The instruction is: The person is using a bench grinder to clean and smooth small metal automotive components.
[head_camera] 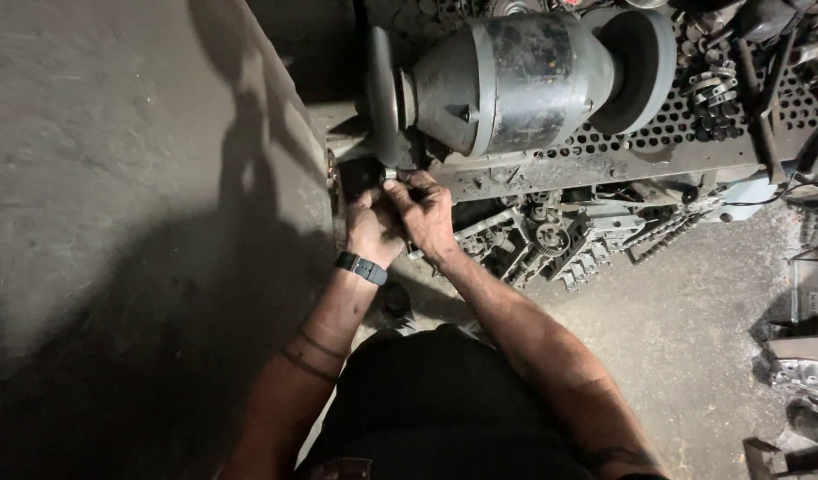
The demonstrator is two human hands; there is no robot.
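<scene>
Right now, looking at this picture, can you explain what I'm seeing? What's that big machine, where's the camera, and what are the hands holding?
The camera sits on the person's head and looks down past their arms. The big grey machine is a bench grinder with a wheel at each end, standing on a perforated metal bench. The left hand, with a dark wristband, and the right hand together hold a small shiny metal part close to the left grinding wheel. Below the bench, metal engine parts lie on the concrete floor.
</scene>
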